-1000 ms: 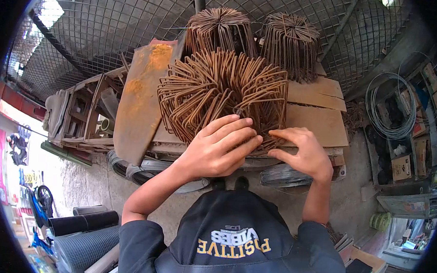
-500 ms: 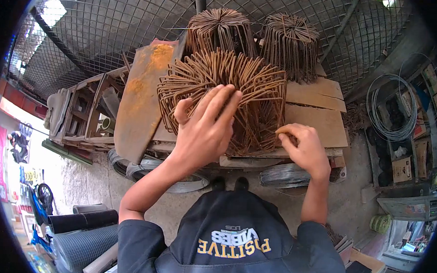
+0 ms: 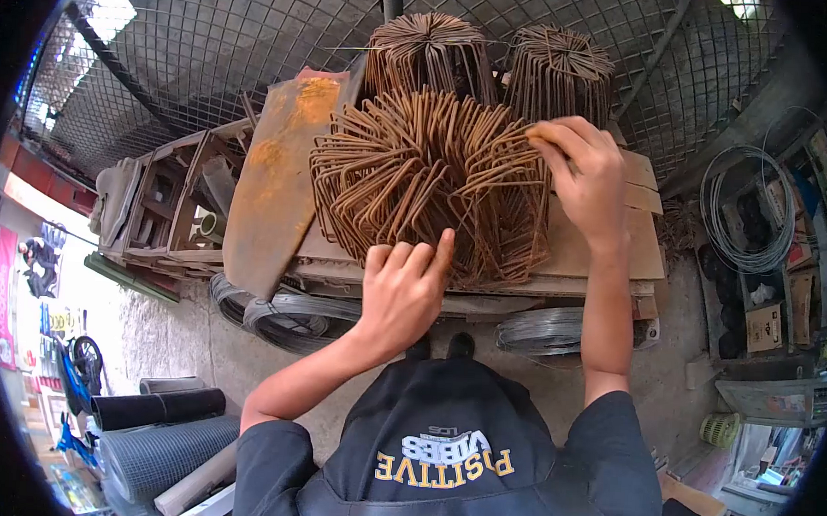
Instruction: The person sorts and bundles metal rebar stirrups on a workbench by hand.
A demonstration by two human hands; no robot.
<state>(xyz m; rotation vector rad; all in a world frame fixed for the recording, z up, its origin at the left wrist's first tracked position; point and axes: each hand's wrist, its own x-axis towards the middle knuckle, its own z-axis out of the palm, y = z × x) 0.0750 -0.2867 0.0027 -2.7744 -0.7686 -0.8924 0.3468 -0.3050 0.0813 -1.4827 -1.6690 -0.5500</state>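
Note:
A large ring of rusty bent steel rods [image 3: 390, 165] stands on the wooden bench in front of me. My left hand [image 3: 403, 290] is at the near edge of the ring, its index finger pointing up at the rods and the other fingers curled. No object shows in it. At the ring's upper right, my right hand [image 3: 579, 168] is closed in a pinch beside the rod ends. What its fingertips hold, if anything, is too small to make out.
Two more rod bundles [image 3: 429, 51] [image 3: 562, 71] stand behind. A rusty sheet [image 3: 274, 183] leans at the left of the bench [image 3: 615, 287]. Wire coils [image 3: 539, 331] lie below, and another coil [image 3: 748, 208] hangs at the right. Mesh rolls [image 3: 170, 455] lie at lower left.
My left hand has moved down from the top of the ring to its near edge. My right hand has risen from the lower right side to the upper right of the rods.

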